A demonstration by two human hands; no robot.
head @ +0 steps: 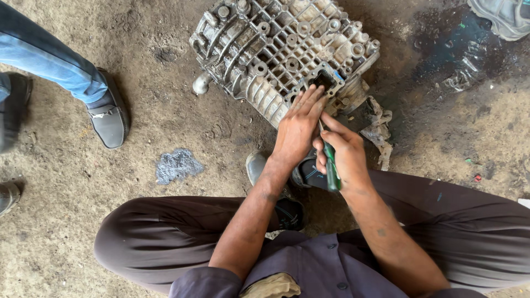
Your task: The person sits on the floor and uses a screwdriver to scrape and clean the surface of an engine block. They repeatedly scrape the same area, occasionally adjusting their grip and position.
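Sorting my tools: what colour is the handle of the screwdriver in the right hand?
Green, seen in the head view: screwdriver.

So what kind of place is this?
Probably a roadside repair shop. A big metal engine part lies on the oily dirt ground, and the right hand holds a green screwdriver beside the left hand.

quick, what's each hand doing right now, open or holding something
Left hand: open, fingers flat on the grey ribbed cast-metal housing, holding nothing.
Right hand: closed around the green-handled screwdriver, its tip toward the housing.
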